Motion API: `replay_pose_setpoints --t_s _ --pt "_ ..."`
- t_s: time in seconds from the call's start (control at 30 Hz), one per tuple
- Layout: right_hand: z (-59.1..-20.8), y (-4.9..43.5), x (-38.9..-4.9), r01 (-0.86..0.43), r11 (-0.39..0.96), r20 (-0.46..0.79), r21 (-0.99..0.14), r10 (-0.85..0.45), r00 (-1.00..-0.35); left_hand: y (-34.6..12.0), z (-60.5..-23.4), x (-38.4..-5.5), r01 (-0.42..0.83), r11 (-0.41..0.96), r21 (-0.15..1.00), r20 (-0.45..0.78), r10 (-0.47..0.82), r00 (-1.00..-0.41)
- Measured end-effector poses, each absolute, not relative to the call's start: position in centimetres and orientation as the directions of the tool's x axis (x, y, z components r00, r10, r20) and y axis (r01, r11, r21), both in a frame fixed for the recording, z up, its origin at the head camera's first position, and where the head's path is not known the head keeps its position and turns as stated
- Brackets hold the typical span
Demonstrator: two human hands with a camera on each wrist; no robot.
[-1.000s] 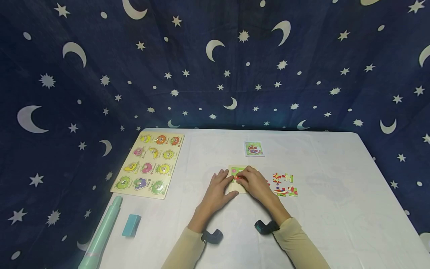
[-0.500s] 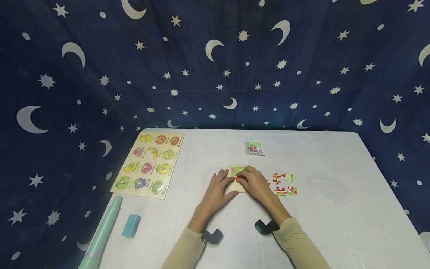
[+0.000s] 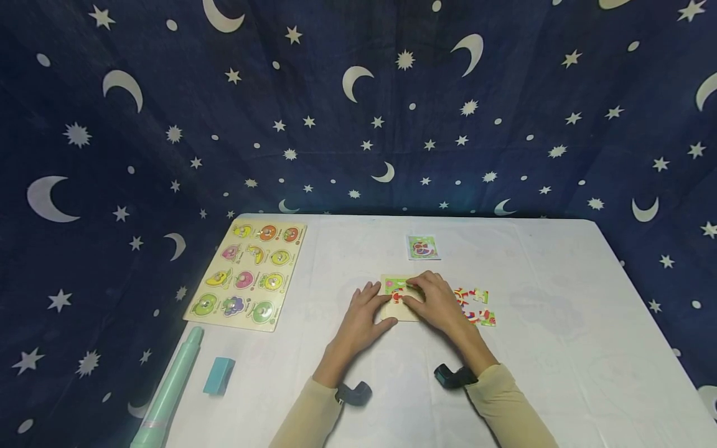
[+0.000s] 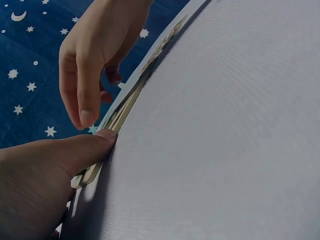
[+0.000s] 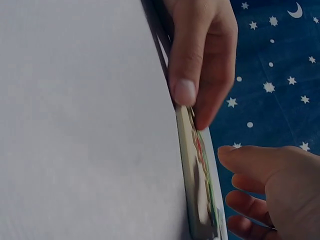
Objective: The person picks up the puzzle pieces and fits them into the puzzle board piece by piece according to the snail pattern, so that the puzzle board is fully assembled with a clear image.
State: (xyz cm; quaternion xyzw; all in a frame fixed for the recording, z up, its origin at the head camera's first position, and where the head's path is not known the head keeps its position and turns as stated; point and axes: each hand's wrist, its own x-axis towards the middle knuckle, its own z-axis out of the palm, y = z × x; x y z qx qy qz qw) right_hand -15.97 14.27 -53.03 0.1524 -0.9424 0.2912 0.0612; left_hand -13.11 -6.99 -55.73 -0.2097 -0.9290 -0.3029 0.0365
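pale wooden puzzle tray (image 3: 406, 315) lies flat on white table (image 3: 560, 373), red piece (image 3: 396, 295) and green printed section at its far left. left hand (image 3: 361, 312) rests at tray's left side, fingers extended, thumb on near edge. right hand (image 3: 439, 303) over tray's right part, thumb and fingertips apart. loose pieces (image 3: 488, 318) just right of tray, picture card (image 3: 424, 247) beyond it.

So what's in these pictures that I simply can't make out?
Head view: the right part of the puzzle board, hidden by the right hand.
Head view: some loose pieces, partly covered by that hand's wrist.
Head view: the near end of the green tube, cut off by the bottom edge.
Both wrist views: the puzzle's picture, seen too edge-on.
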Motion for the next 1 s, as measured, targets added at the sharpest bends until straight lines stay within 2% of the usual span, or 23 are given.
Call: replay_pose_setpoints --t_s 1.0 --pt "-53.2 20.3 -14.6 -0.229 0.841 0.162 -0.49 -0.17 -0.972 -6.9 -55.8 -13.0 0.402 0.728 0.555 0.194 0.357 -0.914"
